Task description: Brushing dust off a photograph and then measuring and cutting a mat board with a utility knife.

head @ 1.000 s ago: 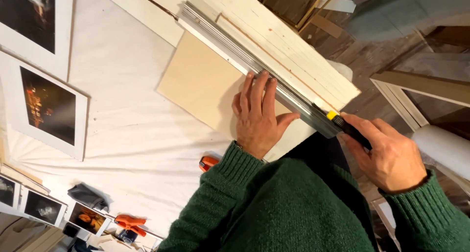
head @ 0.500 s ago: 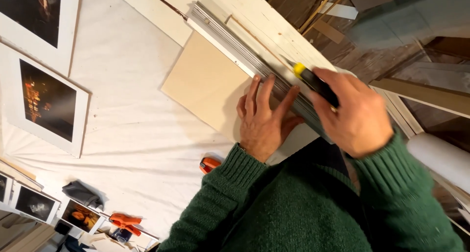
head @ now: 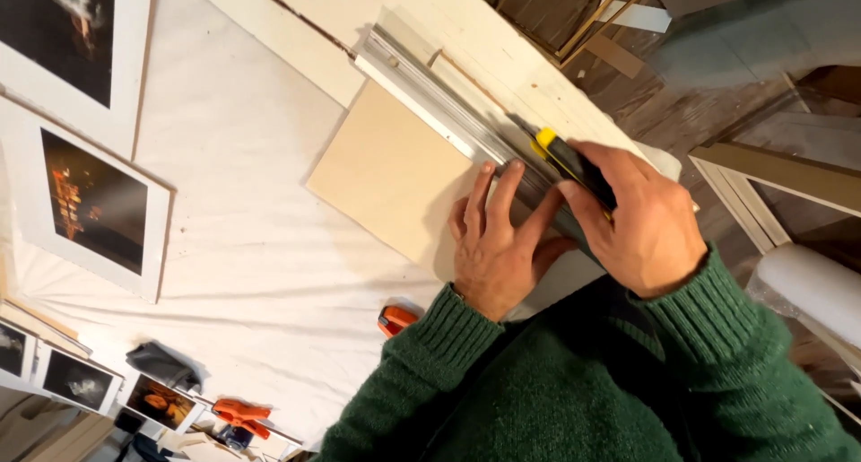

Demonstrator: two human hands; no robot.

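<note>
A tan square board (head: 386,170) lies on a white cloth-covered table (head: 251,274). A long metal straightedge (head: 439,103) runs along the board's upper right edge. My left hand (head: 498,242) presses flat, fingers spread, on the board and the near end of the straightedge. My right hand (head: 641,215) grips a yellow and black utility knife (head: 569,161), its tip against the far side of the straightedge. Both arms wear green knitted sleeves.
White wooden planks (head: 448,31) lie beyond the straightedge. Matted photo prints (head: 85,202) sit at the left, smaller framed prints (head: 76,381) at the lower left. Orange clamps (head: 240,414) and an orange object (head: 395,318) lie near my elbow. Frames and a white roll (head: 812,287) stand at right.
My right hand has carried the knife up along the straightedge, from its near end toward the middle. My left hand has kept pressing in the same place.
</note>
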